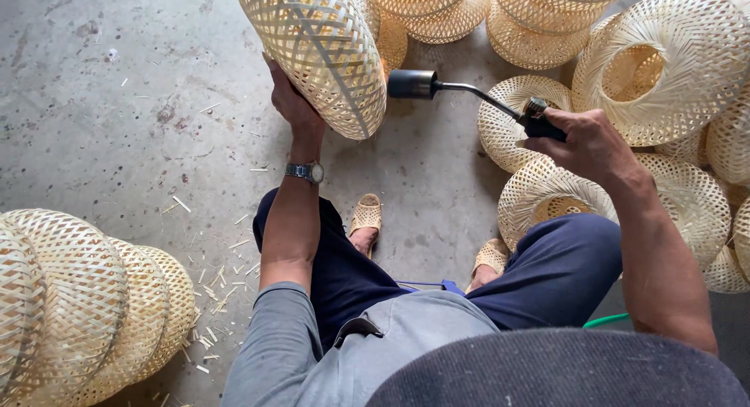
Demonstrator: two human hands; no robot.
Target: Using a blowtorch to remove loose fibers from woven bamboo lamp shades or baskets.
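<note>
Underfoot, a grey concrete floor fills most of the view, stained in patches, speckled with dark spots and littered with pale bamboo slivers, thickest just left of the seated person's knee.

Along the right side and the top edge lies a large heap of woven baskets, pale straw in colour, open-weave, several turned with their mouths up and overlapping one another. At the lower left lies a second group, a row of nested baskets on their sides, touching each other.

The basket in hand is held clear of the floor at the top centre, tilted, its rounded end pointing down and to the right. The left hand grips its lower left side with fingers spread against the weave; a metal wristwatch sits on that wrist.

The right hand is closed around the dark handle of a gas torch. Its thin bent tube runs leftward to a black nozzle, which sits just beside the lower right of the held basket. Whether nozzle and weave touch cannot be told.

The person wears dark blue trousers, a grey shirt and woven sandals, both feet flat on the concrete. A green hose shows below the right forearm.
</note>
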